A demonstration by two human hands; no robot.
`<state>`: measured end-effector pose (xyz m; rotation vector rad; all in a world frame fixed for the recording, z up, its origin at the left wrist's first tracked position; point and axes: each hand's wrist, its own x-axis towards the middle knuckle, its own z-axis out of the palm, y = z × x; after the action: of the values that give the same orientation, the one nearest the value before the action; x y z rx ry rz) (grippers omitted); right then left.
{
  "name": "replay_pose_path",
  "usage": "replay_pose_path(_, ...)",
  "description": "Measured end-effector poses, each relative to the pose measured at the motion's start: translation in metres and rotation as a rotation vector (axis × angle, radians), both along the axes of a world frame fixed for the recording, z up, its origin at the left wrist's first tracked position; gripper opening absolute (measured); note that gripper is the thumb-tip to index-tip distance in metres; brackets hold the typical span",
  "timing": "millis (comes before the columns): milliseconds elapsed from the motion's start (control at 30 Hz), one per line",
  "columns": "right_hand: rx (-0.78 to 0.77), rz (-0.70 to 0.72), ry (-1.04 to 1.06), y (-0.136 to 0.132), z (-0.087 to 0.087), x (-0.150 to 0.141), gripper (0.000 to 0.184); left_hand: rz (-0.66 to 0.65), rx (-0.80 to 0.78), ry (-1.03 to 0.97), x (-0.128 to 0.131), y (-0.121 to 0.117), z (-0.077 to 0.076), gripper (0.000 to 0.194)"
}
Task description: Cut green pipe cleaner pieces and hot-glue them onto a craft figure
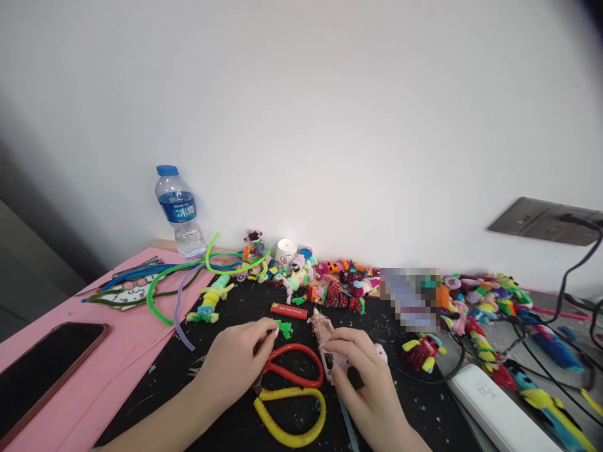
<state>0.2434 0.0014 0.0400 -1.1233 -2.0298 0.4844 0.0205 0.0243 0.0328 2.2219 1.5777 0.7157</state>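
Observation:
My left hand (238, 356) is closed in a pinch on a small green pipe-cleaner piece (284, 328) over the black mat (198, 370). My right hand (365, 373) grips a pink hot glue gun (336, 359), its tip pointing at a small fuzzy pinkish figure (321, 325) just right of the green piece. Scissors with a red handle loop (294, 376) and a yellow handle loop (292, 417) lie between my wrists. A red lighter (289, 311) lies just beyond the green piece.
A water bottle (179, 212) stands at the back left by the wall. Long pipe cleaners (162, 289) and a phone (42, 370) lie on the pink board. Several pipe-cleaner figures (330, 285) line the wall; a small candle (286, 251) stands among them. A white power strip (494, 411) and cables are at right.

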Motion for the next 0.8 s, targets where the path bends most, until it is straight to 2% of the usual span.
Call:
replay_pose_path(167, 0.005, -0.012, -0.001, -0.0006, -0.0008, 0.0018, 0.021, 0.028, -0.076, 0.095, -0.0032, 0.0068, 0.0001, 0.022)
replay_pose_path(400, 0.008, -0.012, -0.007, -0.0011, 0.0014, 0.0016, 0.020, 0.023, -0.087, 0.133, -0.0018, 0.0055, -0.0005, 0.025)
replay_pose_path(800, 0.037, -0.021, 0.005, -0.0016, 0.0004, 0.0029, 0.020, 0.060, -0.047, 0.063, -0.0023, 0.0029, 0.0048, 0.026)
